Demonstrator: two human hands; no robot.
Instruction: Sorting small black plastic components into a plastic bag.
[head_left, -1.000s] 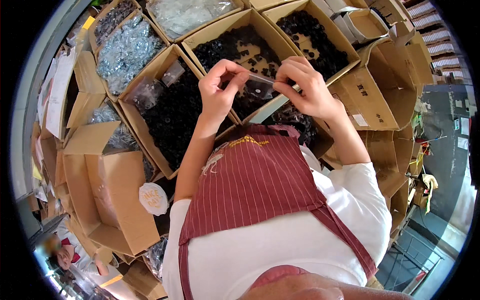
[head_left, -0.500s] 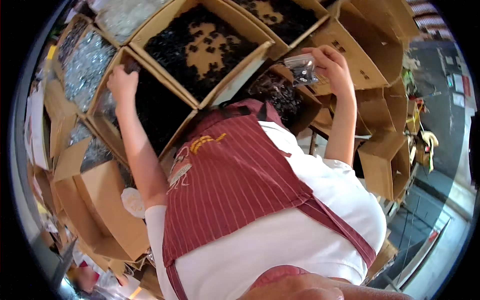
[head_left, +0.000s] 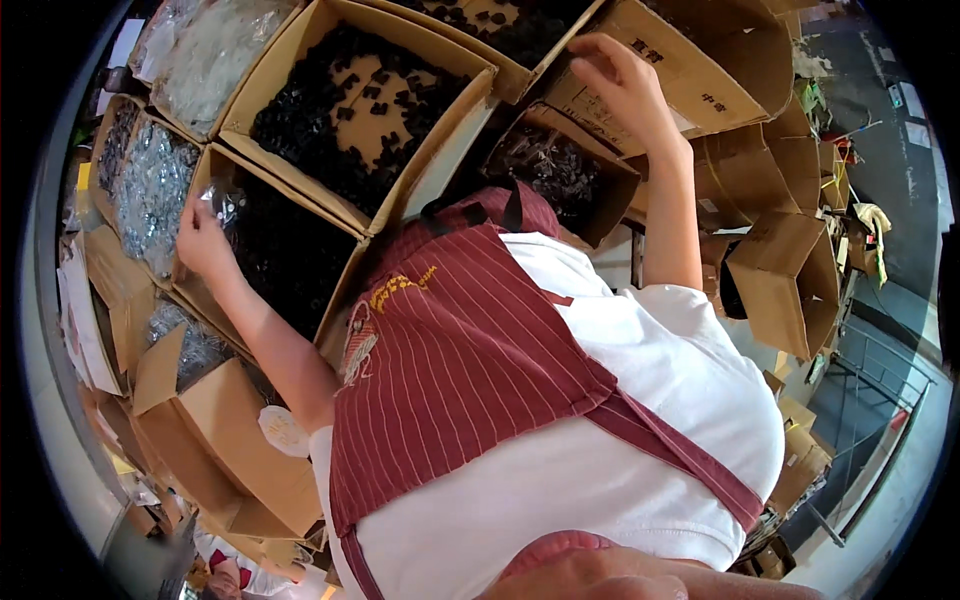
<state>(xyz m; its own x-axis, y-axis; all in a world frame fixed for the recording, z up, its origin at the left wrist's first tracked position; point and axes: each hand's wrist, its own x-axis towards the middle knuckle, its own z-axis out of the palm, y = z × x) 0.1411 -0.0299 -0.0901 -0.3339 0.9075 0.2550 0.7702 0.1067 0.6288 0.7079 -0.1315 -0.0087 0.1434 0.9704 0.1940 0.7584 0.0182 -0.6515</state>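
Note:
Over the left rim of a carton of small black parts is my left hand. Its fingers pinch a small clear plastic bag; what the bag holds is hard to make out. My right hand is raised at the upper right, beside the edge of a tall cardboard box. Its fingers are apart, with nothing visible between them. Below that hand stands a lower carton heaped with clear bags of dark parts.
Another carton of black pieces sits in the middle, its bottom partly showing. Cartons of clear bags line the left. Empty cardboard boxes stand at the lower left and more boxes at the right. A person appears at the lower left edge.
The clear bag of dark parts has left my right hand, which has moved up and opened. My left hand has moved down and left, and now shows a clear bag.

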